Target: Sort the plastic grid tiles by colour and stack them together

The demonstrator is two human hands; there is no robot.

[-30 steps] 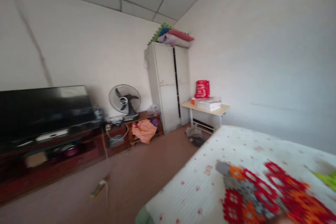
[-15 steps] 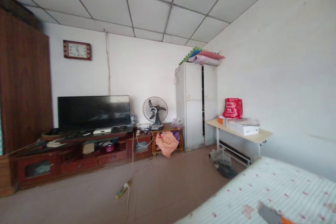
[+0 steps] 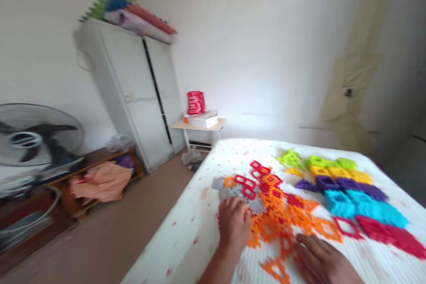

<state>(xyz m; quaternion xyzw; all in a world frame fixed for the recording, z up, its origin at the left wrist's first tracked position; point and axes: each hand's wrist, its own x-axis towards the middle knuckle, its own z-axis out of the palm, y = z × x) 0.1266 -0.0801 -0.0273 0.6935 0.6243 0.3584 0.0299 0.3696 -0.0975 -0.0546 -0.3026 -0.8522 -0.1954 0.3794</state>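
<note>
Pale wall and grey-white cabinet stand beyond both hands; nearer lies a bed, its white, ribbed cover dotted with small red marks. Mixed pieces in orange, red and grey form a loose heap ahead of the hands and between them. The left hand rests at the heap's near left edge, fingers curled down over grey and orange pieces; whether it grasps one cannot be told. The right hand, blurred, lies low at the heap's near right side with fingers bent; red shows beneath it, but a grip cannot be confirmed.

Likely faults: notched rims may catch on one another, so that lifting one piece drags its neighbours; a wide sweep of the right hand could push the red row, just beyond it, into the blue row; and the soft bedding may let stacks lean.

Materials: the pieces appear to be thin plastic with toothed edges, many being open square frames. One orange triangle lies apart between the hands, nearer the body. Farther beyond the right hand run purple, yellow and lime-green rows.
</note>
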